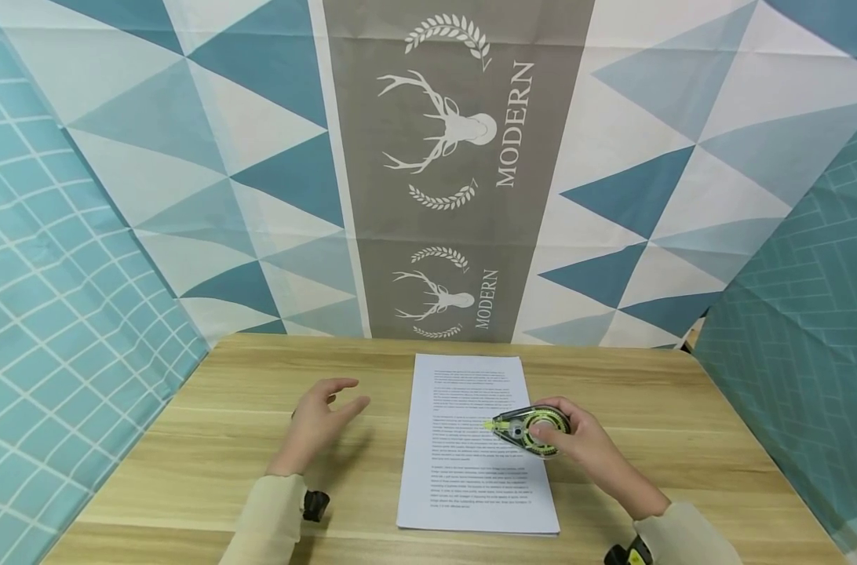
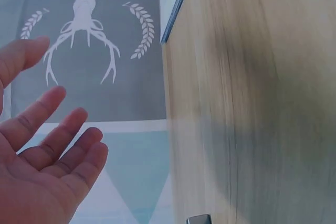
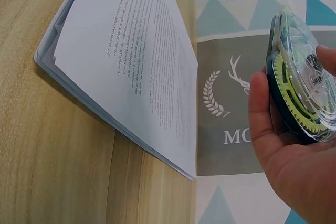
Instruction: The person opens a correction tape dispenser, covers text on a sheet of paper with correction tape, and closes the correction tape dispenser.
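Two hands show from the head: the left hand [image 1: 315, 428] is loose and holds nothing; the right hand [image 1: 588, 444] pinches one correction tape [image 1: 516, 428], its long way sideways, tip toward the left hand. One paper stack [image 1: 471, 479] lies on the tabletop [image 1: 358, 510] between them, nearer the right hand, long sides pointing ahead. From the left wrist, the left hand looks empty. From the right wrist, the correction tape is held apart from the paper stack.
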`<state>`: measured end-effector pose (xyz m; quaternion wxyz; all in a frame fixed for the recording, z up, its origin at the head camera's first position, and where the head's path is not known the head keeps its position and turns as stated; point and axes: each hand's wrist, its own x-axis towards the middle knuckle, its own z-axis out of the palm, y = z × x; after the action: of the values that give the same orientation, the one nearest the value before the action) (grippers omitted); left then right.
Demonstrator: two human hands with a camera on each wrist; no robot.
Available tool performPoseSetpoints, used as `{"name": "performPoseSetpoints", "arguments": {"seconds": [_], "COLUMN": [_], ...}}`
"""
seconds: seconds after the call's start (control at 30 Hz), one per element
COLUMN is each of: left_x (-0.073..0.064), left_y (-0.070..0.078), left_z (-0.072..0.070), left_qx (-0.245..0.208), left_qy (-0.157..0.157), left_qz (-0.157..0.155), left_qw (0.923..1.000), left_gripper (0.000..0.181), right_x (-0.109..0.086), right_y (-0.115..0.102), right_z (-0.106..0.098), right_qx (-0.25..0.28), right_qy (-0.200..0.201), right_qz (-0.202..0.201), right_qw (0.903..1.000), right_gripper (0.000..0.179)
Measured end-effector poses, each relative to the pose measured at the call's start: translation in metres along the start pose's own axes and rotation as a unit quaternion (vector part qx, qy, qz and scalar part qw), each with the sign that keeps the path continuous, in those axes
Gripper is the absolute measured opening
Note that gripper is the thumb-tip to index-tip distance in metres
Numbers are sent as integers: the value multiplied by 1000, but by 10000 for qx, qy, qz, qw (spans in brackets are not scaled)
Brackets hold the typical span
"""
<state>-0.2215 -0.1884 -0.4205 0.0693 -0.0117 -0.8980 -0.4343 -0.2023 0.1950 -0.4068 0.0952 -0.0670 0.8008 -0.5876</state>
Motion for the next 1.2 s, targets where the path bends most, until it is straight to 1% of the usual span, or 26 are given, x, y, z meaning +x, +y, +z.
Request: {"name": "performPoseSetpoints", "arguments": {"seconds": [0.2, 0.33, 0.53, 0.77, 1.0, 1.2], "left_x": [0, -2, -4, -8, -9, -11], "left_y": [1, 3, 8, 15, 17, 20], "left_z": [6, 9, 11, 15, 20, 24], "left_qx": [-29, -36, -105, -113, -95, -146], "left_qy": [-164, -195, -203, -243, -291, -394], "left_qz": [124, 267, 390, 457, 640, 649], "left_qw": [9998, 9994, 9990, 9986, 9975, 9970], "left_gripper": [49, 51, 52, 51, 48, 48], "right_x": [0, 0, 1, 1, 0, 0], "right_y": [-1, -1, 0, -1, -1, -2], "right_z": [-1, 0, 2, 3, 3, 2], "right_qx": [-62, -79, -121, -184, -220, -220], "right_qy": [-41, -3, 41, 44, 84, 48], "right_qz": [-121, -93, -19, -41, 12, -5], "right_qw": [9999, 9999, 9999, 9998, 9997, 9997], "right_gripper": [49, 51, 53, 53, 52, 53]}}
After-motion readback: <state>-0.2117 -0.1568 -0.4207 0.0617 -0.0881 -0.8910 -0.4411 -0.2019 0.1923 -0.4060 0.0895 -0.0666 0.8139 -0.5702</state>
